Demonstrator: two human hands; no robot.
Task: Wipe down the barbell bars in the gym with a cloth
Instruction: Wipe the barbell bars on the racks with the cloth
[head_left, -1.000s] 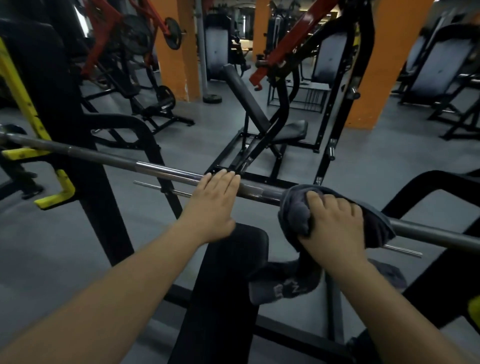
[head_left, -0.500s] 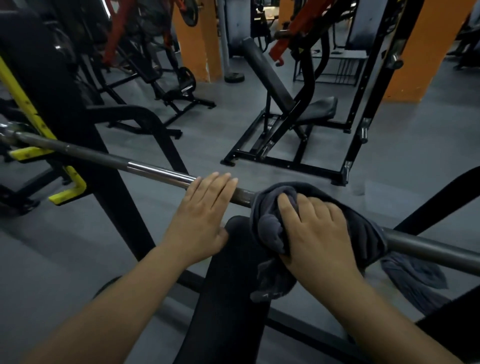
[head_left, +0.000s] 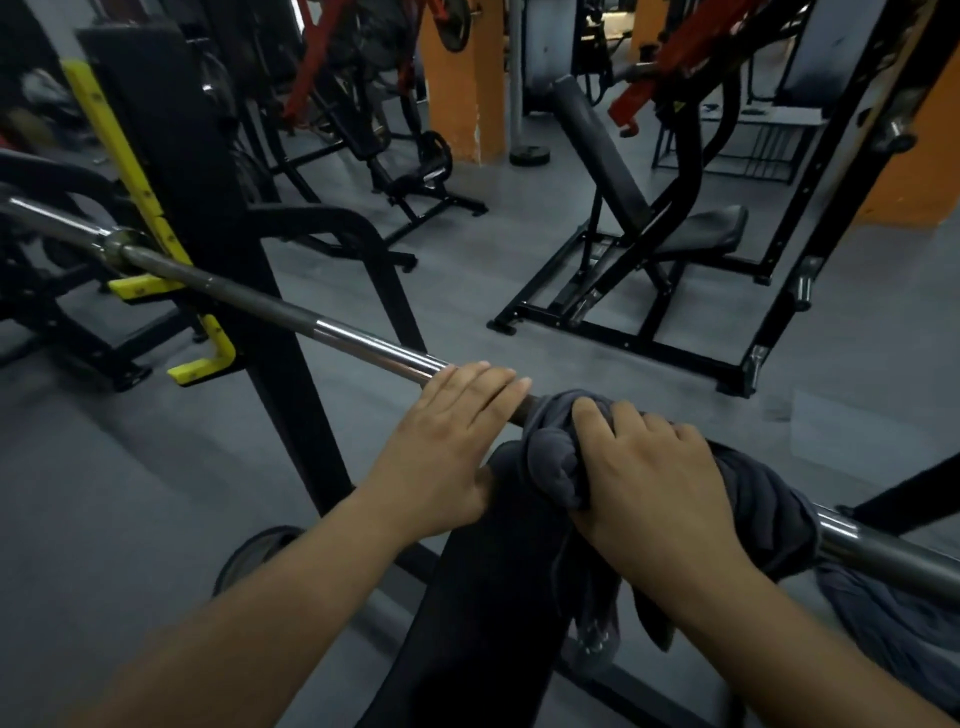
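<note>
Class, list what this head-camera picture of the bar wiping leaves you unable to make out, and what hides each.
Head view: barbell surface beneath the cloth, covered by it and the right hand.
Head view: barbell's right end, cut off by the picture's edge.
Head view: thumb tip of the left hand, hidden under the hand.
Head view: far machines, blurred and dim.

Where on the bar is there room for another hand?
Bare bar runs between the yellow hook and the left hand, plus a short stretch right of the cloth. The middle is crowded: the left hand lies close beside the right hand gripping the cloth.
</note>
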